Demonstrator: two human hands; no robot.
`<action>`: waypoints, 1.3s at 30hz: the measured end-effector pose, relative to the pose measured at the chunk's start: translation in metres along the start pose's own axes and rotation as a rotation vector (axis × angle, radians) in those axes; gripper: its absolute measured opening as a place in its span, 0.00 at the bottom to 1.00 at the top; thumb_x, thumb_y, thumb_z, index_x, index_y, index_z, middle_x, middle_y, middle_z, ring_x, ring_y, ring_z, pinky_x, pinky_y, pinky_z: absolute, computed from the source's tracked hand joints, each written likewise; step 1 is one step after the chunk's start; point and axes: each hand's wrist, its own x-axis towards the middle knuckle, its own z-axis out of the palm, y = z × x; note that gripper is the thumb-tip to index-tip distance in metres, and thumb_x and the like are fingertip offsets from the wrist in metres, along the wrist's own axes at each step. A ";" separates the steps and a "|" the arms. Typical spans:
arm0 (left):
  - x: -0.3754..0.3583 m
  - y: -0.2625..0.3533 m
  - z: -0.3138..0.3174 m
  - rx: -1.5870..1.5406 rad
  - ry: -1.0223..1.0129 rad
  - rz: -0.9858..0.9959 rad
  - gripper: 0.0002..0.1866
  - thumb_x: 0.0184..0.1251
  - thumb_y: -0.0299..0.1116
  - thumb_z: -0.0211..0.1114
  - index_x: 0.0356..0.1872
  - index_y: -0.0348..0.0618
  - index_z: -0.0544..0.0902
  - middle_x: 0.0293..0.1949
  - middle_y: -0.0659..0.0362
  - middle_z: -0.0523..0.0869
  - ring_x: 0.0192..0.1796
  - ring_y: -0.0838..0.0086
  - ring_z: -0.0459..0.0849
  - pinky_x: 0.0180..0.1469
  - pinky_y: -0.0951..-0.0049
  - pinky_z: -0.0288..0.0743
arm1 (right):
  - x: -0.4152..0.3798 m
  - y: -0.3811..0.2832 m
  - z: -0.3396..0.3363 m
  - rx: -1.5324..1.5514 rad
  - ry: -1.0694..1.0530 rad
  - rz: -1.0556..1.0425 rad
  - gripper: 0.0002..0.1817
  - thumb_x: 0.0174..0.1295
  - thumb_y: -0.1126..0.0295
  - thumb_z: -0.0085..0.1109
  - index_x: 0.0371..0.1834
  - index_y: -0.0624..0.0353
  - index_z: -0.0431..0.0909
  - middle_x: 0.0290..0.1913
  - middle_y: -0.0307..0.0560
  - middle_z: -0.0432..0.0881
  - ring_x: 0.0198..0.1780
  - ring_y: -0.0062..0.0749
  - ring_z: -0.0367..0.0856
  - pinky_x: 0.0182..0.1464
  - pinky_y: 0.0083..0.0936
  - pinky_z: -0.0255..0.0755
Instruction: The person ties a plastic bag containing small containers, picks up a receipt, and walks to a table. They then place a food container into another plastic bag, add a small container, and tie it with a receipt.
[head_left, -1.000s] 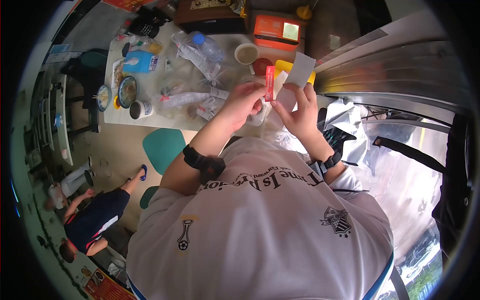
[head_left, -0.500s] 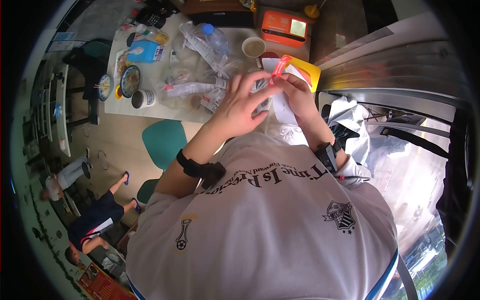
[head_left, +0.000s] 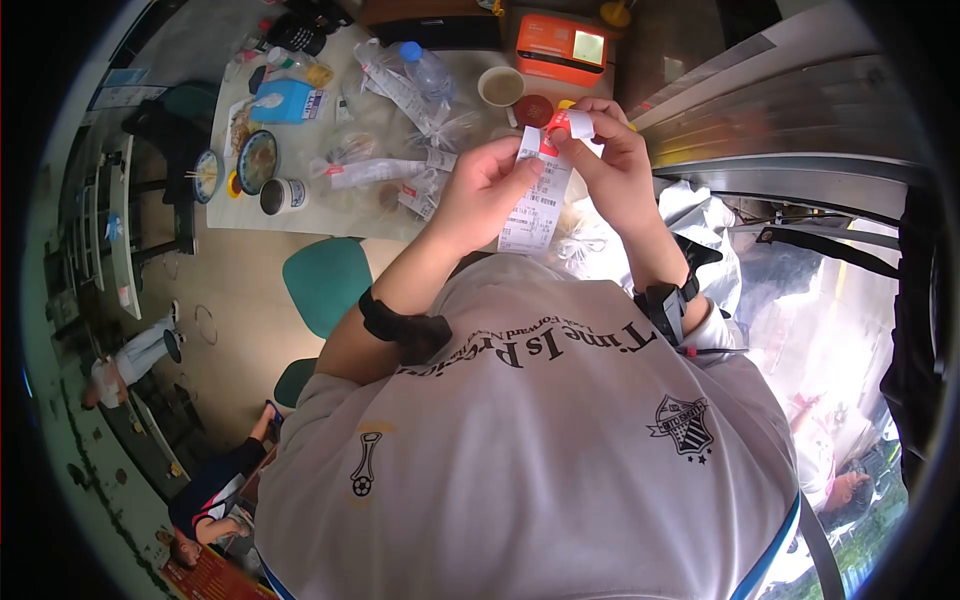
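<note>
A long printed receipt hangs between my hands in front of my chest. My left hand is closed on its left edge, with the thumb lying over the printed side. A red and white sticker strip lies across the receipt's top end. My right hand pinches this strip at the upper right, thumb pressed on the red part and fingers curled behind. Just beyond the fingertips are a dark red round lid and a cup. Below my right hand sits a knotted white plastic bag.
On the table lie bagged items with receipts, a water bottle, an orange printer, a blue tissue box and bowls. A green chair stands at its edge. A person is at lower left.
My left hand, spread open before, has closed on the receipt's edge. The receipt now faces me, and the red strip has come down across its top. The person at lower left has moved.
</note>
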 end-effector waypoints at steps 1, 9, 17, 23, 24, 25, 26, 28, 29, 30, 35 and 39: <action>-0.001 -0.001 0.000 0.030 0.001 -0.002 0.12 0.78 0.29 0.58 0.55 0.33 0.80 0.42 0.63 0.85 0.42 0.85 0.81 0.45 0.79 0.76 | -0.002 0.006 0.001 -0.074 0.010 -0.044 0.08 0.62 0.76 0.69 0.44 0.60 0.85 0.51 0.38 0.76 0.57 0.23 0.72 0.58 0.22 0.65; -0.003 -0.006 0.007 0.017 -0.021 0.032 0.11 0.77 0.30 0.58 0.53 0.35 0.81 0.39 0.65 0.83 0.40 0.87 0.78 0.43 0.81 0.75 | -0.026 0.012 -0.004 -0.239 -0.001 0.009 0.21 0.53 0.74 0.75 0.51 0.58 0.82 0.49 0.40 0.78 0.50 0.25 0.75 0.54 0.25 0.70; -0.004 -0.015 -0.007 0.411 -0.311 -0.227 0.10 0.72 0.26 0.59 0.49 0.34 0.83 0.35 0.64 0.85 0.36 0.87 0.78 0.38 0.80 0.74 | -0.081 0.014 -0.043 0.400 -0.051 0.301 0.15 0.64 0.84 0.61 0.53 0.62 0.74 0.44 0.42 0.86 0.49 0.22 0.83 0.52 0.21 0.76; -0.016 -0.041 -0.004 0.728 -0.635 -0.103 0.13 0.63 0.29 0.64 0.47 0.37 0.85 0.37 0.55 0.87 0.39 0.71 0.84 0.43 0.70 0.76 | -0.162 0.012 -0.040 0.187 -0.056 0.471 0.21 0.61 0.86 0.62 0.57 0.61 0.71 0.40 0.37 0.85 0.45 0.17 0.81 0.53 0.18 0.74; -0.019 -0.043 -0.002 0.739 -0.705 -0.166 0.14 0.61 0.30 0.64 0.47 0.38 0.85 0.39 0.54 0.87 0.40 0.69 0.85 0.44 0.69 0.76 | -0.174 0.011 -0.033 0.258 0.006 0.535 0.19 0.61 0.86 0.62 0.54 0.62 0.74 0.39 0.37 0.85 0.45 0.16 0.81 0.52 0.18 0.74; -0.021 -0.046 0.000 0.750 -0.775 -0.227 0.15 0.59 0.31 0.65 0.47 0.39 0.85 0.41 0.52 0.87 0.42 0.66 0.85 0.46 0.68 0.76 | -0.185 0.017 -0.030 0.262 0.018 0.541 0.19 0.61 0.86 0.62 0.54 0.62 0.74 0.39 0.37 0.85 0.45 0.16 0.81 0.52 0.18 0.74; -0.023 -0.052 0.001 0.766 -0.801 -0.285 0.13 0.61 0.34 0.67 0.45 0.41 0.86 0.39 0.52 0.88 0.40 0.68 0.85 0.45 0.68 0.76 | -0.197 0.028 -0.027 0.221 0.044 0.544 0.17 0.61 0.86 0.63 0.52 0.62 0.75 0.40 0.38 0.85 0.44 0.16 0.82 0.52 0.18 0.74; -0.029 -0.072 0.002 0.719 -0.770 -0.341 0.13 0.62 0.35 0.68 0.44 0.41 0.86 0.37 0.52 0.88 0.38 0.68 0.85 0.44 0.67 0.76 | -0.215 0.048 -0.026 0.199 0.074 0.614 0.09 0.63 0.83 0.63 0.45 0.63 0.79 0.40 0.40 0.87 0.41 0.18 0.82 0.48 0.17 0.75; -0.034 -0.082 0.002 0.674 -0.727 -0.391 0.12 0.63 0.37 0.69 0.43 0.41 0.86 0.35 0.52 0.88 0.37 0.68 0.85 0.43 0.66 0.76 | -0.218 0.058 -0.025 0.204 0.081 0.620 0.09 0.63 0.83 0.63 0.45 0.63 0.79 0.40 0.40 0.87 0.41 0.18 0.82 0.48 0.17 0.75; -0.037 -0.093 0.003 0.672 -0.732 -0.400 0.12 0.63 0.37 0.69 0.43 0.41 0.86 0.35 0.52 0.88 0.37 0.68 0.85 0.43 0.66 0.76 | -0.218 0.068 -0.024 0.235 0.123 0.670 0.08 0.64 0.82 0.63 0.44 0.63 0.79 0.39 0.40 0.87 0.40 0.18 0.82 0.45 0.18 0.76; -0.030 -0.166 -0.010 0.845 -0.475 -0.510 0.13 0.66 0.40 0.69 0.45 0.43 0.87 0.29 0.52 0.88 0.31 0.65 0.86 0.37 0.62 0.76 | -0.211 0.119 -0.031 0.002 0.208 0.758 0.03 0.67 0.76 0.64 0.41 0.62 0.83 0.35 0.37 0.86 0.33 0.15 0.80 0.39 0.15 0.75; -0.014 -0.175 -0.008 0.957 -0.342 -0.300 0.12 0.65 0.39 0.68 0.41 0.42 0.87 0.31 0.47 0.87 0.34 0.53 0.87 0.36 0.60 0.77 | -0.193 0.119 -0.031 -0.061 0.314 0.724 0.06 0.66 0.70 0.67 0.39 0.61 0.86 0.30 0.34 0.84 0.27 0.12 0.76 0.30 0.14 0.71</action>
